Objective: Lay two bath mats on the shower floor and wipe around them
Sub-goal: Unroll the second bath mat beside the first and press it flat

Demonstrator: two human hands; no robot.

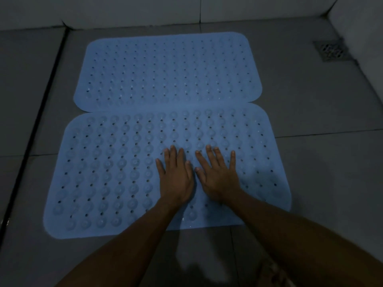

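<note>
Two light blue perforated bath mats lie flat on the grey tiled floor, long sides touching. The far mat (167, 73) sits toward the back wall. The near mat (99, 172) shows round suction cups across its surface. My left hand (176, 177) and my right hand (217, 175) rest palm down, side by side, on the middle of the near mat, fingers spread and pointing away from me. Neither hand holds anything. No cloth is in view.
A square metal floor drain (331, 51) sits at the back right near the wall. A dark groove (39, 112) runs along the floor at the left. Pale walls close the back and right. Bare tile surrounds the mats on all sides.
</note>
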